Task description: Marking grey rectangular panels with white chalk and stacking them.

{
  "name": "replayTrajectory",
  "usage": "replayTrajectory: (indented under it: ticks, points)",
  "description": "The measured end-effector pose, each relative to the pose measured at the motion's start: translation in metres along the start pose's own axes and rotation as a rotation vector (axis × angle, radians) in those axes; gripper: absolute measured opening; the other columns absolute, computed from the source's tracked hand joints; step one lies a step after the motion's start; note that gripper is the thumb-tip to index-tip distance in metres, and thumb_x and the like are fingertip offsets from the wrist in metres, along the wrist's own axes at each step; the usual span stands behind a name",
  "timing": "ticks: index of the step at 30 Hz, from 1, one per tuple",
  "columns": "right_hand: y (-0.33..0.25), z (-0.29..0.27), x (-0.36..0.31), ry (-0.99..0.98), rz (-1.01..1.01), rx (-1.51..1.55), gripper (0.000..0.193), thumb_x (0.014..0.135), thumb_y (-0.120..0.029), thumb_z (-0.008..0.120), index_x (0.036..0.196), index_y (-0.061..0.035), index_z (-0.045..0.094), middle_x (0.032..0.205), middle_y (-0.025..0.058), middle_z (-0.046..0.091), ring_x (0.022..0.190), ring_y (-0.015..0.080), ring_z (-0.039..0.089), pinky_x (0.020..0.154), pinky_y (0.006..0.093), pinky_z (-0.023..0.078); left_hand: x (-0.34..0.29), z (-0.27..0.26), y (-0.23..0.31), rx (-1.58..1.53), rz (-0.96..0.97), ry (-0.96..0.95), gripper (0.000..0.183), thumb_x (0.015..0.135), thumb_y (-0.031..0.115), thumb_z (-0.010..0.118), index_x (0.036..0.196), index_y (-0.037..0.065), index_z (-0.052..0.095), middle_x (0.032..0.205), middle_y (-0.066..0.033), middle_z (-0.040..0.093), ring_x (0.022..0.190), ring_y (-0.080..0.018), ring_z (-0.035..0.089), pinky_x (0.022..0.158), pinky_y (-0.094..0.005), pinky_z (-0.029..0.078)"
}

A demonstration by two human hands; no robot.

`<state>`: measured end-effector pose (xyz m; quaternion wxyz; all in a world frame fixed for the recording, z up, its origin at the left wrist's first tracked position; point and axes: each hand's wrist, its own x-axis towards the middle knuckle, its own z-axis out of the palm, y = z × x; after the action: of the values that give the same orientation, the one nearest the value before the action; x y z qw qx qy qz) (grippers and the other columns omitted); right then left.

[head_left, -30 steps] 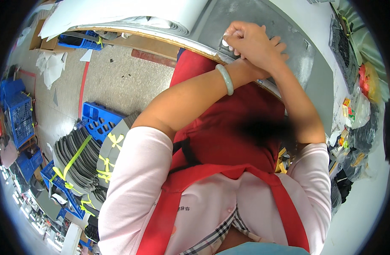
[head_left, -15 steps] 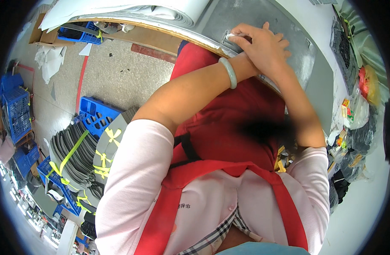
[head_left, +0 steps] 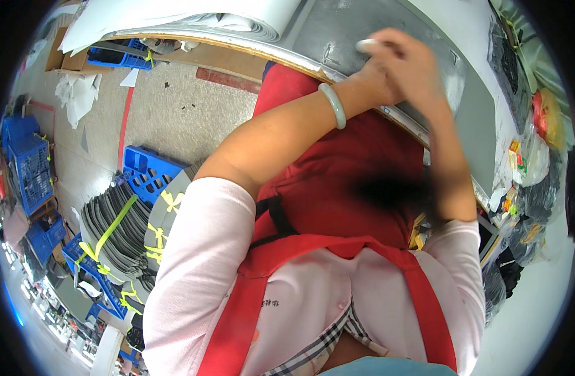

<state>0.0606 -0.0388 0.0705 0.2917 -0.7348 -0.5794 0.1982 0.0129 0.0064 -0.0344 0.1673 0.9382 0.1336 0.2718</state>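
Observation:
My left hand (head_left: 376, 83), its wrist in a pale green bangle (head_left: 333, 106), is low over the near part of a dark grey board (head_left: 356, 22). My right hand (head_left: 416, 70) crosses above it and hides its fingers. The right hand is bent and blurred, its fingers closed on a small white piece (head_left: 366, 45) that sticks out to the left. Its exact kind does not show. Left of the hands, a small whitish slot-like mark (head_left: 329, 54) shows on the board, which is smeared with pale dust.
White sheets (head_left: 193, 12) lie rolled on the table's left. Left on the floor stand blue crates (head_left: 148, 168) and stacked grey pieces (head_left: 112, 219) tied with yellow-green strips. Plastic bags (head_left: 532, 194) lie at the right. A red apron (head_left: 344, 188) covers my lap.
My right hand has lifted off the board and moved right with the white piece, uncovering the slot-like mark. The left hand's spread fingers, seen before, are now hidden.

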Motion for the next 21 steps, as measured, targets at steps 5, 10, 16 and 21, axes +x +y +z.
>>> replayTrajectory:
  ticks: [5, 10, 16, 21]
  points:
    - [0.126, -0.086, -0.029, 0.494, 0.295, 0.014, 0.024, 0.091, -0.023, 0.074, 0.103, -0.0023, 0.074, 0.09, 0.0006, 0.069, 0.084, 0.009, 0.06, 0.08, 0.0259, 0.048, 0.011, -0.023, 0.018, 0.144, 0.057, -0.096, 0.034, 0.101, 0.034, 0.052, 0.129, 0.023, 0.067, 0.139, -0.0027, 0.056, 0.138, -0.024, 0.045, 0.116, -0.0681, 0.022]
    - [0.189, -0.096, -0.048, 0.553, 0.473, 0.025, 0.026, 0.09, -0.023, 0.077, 0.102, -0.0001, 0.073, 0.09, 0.0018, 0.069, 0.083, 0.0103, 0.06, 0.079, 0.0249, 0.048, 0.006, -0.021, 0.012, 0.128, 0.042, -0.07, 0.032, 0.1, 0.033, 0.053, 0.126, 0.023, 0.068, 0.138, -0.0026, 0.057, 0.138, -0.0234, 0.044, 0.115, -0.0682, 0.023]
    - [0.212, -0.134, -0.055, 0.593, 0.529, 0.643, 0.028, 0.091, -0.025, 0.078, 0.109, -0.0058, 0.071, 0.095, 0.0014, 0.069, 0.083, 0.0098, 0.062, 0.074, 0.0205, 0.047, 0.007, -0.021, 0.014, 0.127, 0.061, -0.017, 0.03, 0.1, 0.032, 0.054, 0.125, 0.023, 0.069, 0.137, -0.003, 0.058, 0.137, -0.0222, 0.045, 0.115, -0.0664, 0.026]
    - [0.172, -0.111, -0.056, 0.264, 0.516, 0.558, 0.03, 0.092, -0.029, 0.076, 0.113, -0.0088, 0.071, 0.101, 0.0009, 0.069, 0.091, 0.0103, 0.062, 0.08, 0.0224, 0.046, 0.006, -0.03, 0.014, 0.016, 0.108, 0.1, 0.029, 0.094, 0.025, 0.06, 0.122, 0.018, 0.069, 0.127, -0.0062, 0.062, 0.128, -0.0252, 0.053, 0.114, -0.0563, 0.033]
